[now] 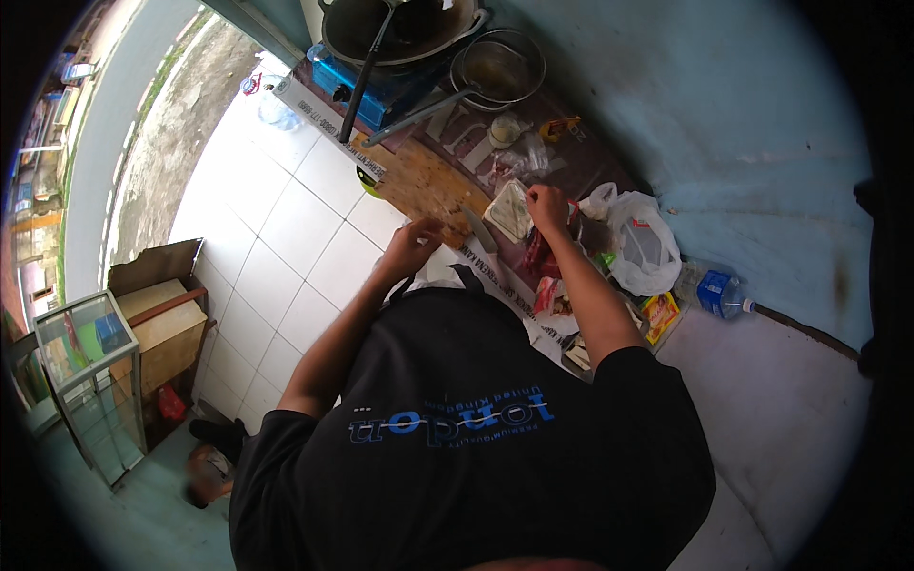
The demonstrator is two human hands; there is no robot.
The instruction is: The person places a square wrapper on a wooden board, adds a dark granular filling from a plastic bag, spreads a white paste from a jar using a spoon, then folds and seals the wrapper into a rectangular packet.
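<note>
My left hand point(413, 249) is at the near edge of a worn wooden cutting board point(419, 181), its fingers curled together; anything inside them is too small to make out. My right hand point(547, 208) is closed at the right side of a pale rectangular tub point(510, 213), and what its fingertips pinch, if anything, is hidden. Between the hands a knife point(482, 231) lies with its broad blade at the board's right edge. Small crumbs or scraps are scattered over the board.
A dark wok point(400, 43) sits on a blue gas stove point(347, 90), a ladle in it. Beside it is a long-handled strainer point(498, 68). Plastic bags point(643, 243), packets point(660, 316) and a water bottle point(716, 290) crowd the right, against a blue wall. Another person point(209, 466) is low at left.
</note>
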